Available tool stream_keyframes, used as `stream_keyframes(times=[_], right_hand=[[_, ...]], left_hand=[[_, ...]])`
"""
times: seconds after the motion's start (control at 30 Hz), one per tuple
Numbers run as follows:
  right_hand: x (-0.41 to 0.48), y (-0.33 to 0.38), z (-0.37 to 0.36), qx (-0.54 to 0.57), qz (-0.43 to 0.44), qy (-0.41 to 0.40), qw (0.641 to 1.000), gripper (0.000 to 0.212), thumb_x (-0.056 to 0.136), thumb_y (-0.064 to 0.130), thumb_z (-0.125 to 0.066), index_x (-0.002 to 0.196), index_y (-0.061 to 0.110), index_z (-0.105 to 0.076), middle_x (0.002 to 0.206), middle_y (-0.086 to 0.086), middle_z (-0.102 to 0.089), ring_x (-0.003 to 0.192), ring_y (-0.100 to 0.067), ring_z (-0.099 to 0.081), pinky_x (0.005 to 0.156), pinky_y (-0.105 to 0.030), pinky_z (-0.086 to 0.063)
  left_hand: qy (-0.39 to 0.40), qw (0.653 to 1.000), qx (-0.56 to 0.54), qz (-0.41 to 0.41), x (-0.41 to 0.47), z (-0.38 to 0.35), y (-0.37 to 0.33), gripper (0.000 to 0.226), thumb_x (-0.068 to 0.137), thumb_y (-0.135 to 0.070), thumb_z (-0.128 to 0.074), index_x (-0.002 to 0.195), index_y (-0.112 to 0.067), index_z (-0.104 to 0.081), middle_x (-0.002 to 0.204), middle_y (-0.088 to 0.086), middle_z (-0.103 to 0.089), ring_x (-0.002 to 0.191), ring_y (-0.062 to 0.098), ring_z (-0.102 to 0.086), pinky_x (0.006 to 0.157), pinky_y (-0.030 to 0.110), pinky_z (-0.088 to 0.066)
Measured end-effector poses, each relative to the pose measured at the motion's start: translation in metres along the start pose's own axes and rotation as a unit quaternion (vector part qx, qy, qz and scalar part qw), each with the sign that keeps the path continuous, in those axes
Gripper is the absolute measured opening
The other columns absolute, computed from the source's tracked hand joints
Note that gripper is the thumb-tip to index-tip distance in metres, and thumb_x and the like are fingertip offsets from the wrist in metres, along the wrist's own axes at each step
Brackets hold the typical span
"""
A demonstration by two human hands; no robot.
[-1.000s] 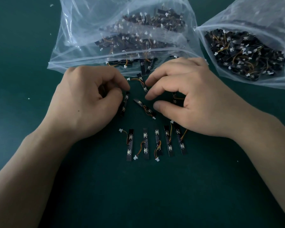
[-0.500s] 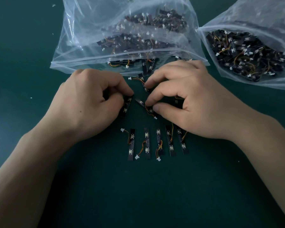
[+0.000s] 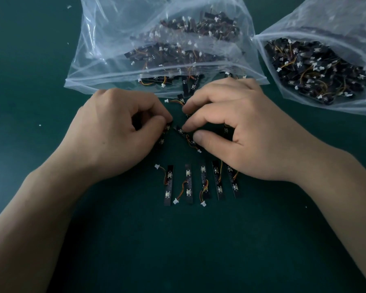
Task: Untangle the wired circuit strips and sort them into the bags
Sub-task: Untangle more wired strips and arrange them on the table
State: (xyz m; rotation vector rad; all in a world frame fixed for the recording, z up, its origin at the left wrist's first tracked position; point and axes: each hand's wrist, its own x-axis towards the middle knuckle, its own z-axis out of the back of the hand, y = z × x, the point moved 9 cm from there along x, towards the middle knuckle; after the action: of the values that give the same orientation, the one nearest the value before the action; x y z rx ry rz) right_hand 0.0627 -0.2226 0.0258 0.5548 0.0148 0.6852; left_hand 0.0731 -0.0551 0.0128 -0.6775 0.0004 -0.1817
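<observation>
Head view: my left hand [image 3: 114, 134] pinches one strip [image 3: 161, 141], my right hand [image 3: 241, 127] a second strip [image 3: 187, 138], apparently to pull them free of each other.

Centre bag [image 3: 106, 39] and right bag [image 3: 347, 22] lay at the table's [image 3: 199, 250] back. Before them, left hand [image 3: 114, 132] and right hand [image 3: 251, 127] each held a loose strip [image 3: 183, 134]; nearest lay a row of five strips [image 3: 188, 183].

The whole view is taken up by a flat tabletop [image 3: 36, 51] covered in a dark green, matte material. A few small white specks [image 3: 39, 125] are scattered over it on the left and at the far edge, and one is seen on the right. The surface is dimly and evenly lit. Only soft-edged shadows are cast on it, and it is shaded darker toward the near edge.
</observation>
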Motion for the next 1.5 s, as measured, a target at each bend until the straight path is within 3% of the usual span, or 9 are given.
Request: stream_keyframes(times=[0.07,0.23,0.43,0.63,0.83,1.1,1.33,1.5], right_hand=[[0.0,-0.001,0.001,-0.001,0.0,0.001,1.0,0.018,0.095,0.028,-0.066,0.107,0.032,-0.079,0.123,0.017,-0.065,0.13,-0.006,-0.051,0.116,-0.043,-0.027],[0.0,-0.004,0.0,-0.013,0.001,0.004,1.0,0.019,0.09,0.019,-0.075,0.103,0.033,-0.08,0.123,0.014,-0.066,0.13,-0.01,-0.051,0.115,-0.041,-0.027],[0.0,-0.002,-0.003,-0.005,0.002,-0.002,1.0,0.013,0.09,0.031,-0.073,0.101,0.035,-0.079,0.123,0.014,-0.066,0.13,-0.011,-0.051,0.114,-0.037,-0.026],[-0.001,-0.002,-0.005,-0.002,-0.006,-0.015,1.0,0.011,0.089,0.038,-0.075,0.097,0.034,-0.079,0.125,0.014,-0.065,0.133,-0.011,-0.049,0.115,-0.038,-0.024],[-0.001,0.0,-0.006,-0.008,-0.016,-0.02,1.0,0.019,0.09,0.052,-0.07,0.095,0.035,-0.078,0.127,0.015,-0.063,0.137,-0.01,-0.045,0.115,-0.036,-0.02],[-0.001,-0.002,-0.001,-0.01,-0.022,-0.02,1.0,0.01,0.093,0.04,-0.072,0.099,0.035,-0.078,0.13,0.013,-0.062,0.137,-0.01,-0.044,0.115,-0.034,-0.019],[0.0,0.004,-0.007,-0.013,-0.013,-0.002,1.0,0.01,0.089,0.043,-0.076,0.097,0.038,-0.078,0.134,0.011,-0.061,0.139,-0.013,-0.043,0.116,-0.037,-0.019],[0.0,0.0,0.001,-0.014,-0.022,-0.034,0.999,0.013,0.092,0.044,-0.071,0.098,0.035,-0.077,0.129,0.016,-0.063,0.133,-0.009,-0.048,0.115,-0.035,-0.022]], left_hand=[[0.018,0.999,-0.026,0.009,0.001,0.0,0.003,0.03,0.076,-0.031,-0.054,0.09,-0.043,-0.076,0.066,-0.006,-0.068,0.057,0.014,-0.058,0.059,0.03,-0.044],[0.079,0.996,-0.009,-0.027,-0.004,-0.005,-0.006,0.029,0.066,-0.033,-0.063,0.091,-0.045,-0.072,0.071,-0.015,-0.065,0.057,0.004,-0.055,0.06,0.029,-0.038],[0.057,0.998,0.011,-0.039,-0.004,-0.004,-0.006,0.026,0.066,-0.036,-0.067,0.09,-0.044,-0.07,0.072,-0.017,-0.064,0.06,0.002,-0.056,0.06,0.028,-0.038],[0.048,0.998,0.012,-0.047,-0.004,-0.004,-0.006,0.023,0.068,-0.052,-0.073,0.089,-0.042,-0.069,0.072,-0.016,-0.064,0.06,0.002,-0.056,0.06,0.028,-0.037],[0.057,0.997,0.011,-0.054,-0.004,-0.004,-0.006,0.019,0.071,-0.041,-0.071,0.09,-0.042,-0.07,0.073,-0.015,-0.063,0.061,0.003,-0.055,0.061,0.027,-0.036],[0.041,0.998,0.011,-0.046,-0.004,-0.003,-0.006,0.02,0.068,-0.033,-0.066,0.086,-0.041,-0.071,0.072,-0.017,-0.065,0.06,0.004,-0.056,0.062,0.029,-0.04],[0.054,0.997,0.022,-0.06,-0.005,-0.004,-0.009,0.023,0.066,-0.04,-0.068,0.088,-0.042,-0.068,0.073,-0.015,-0.063,0.062,0.005,-0.055,0.061,0.03,-0.04],[0.053,0.997,0.017,-0.06,-0.005,-0.004,-0.008,0.022,0.067,-0.046,-0.07,0.088,-0.042,-0.068,0.073,-0.015,-0.063,0.062,0.005,-0.055,0.061,0.031,-0.039]])
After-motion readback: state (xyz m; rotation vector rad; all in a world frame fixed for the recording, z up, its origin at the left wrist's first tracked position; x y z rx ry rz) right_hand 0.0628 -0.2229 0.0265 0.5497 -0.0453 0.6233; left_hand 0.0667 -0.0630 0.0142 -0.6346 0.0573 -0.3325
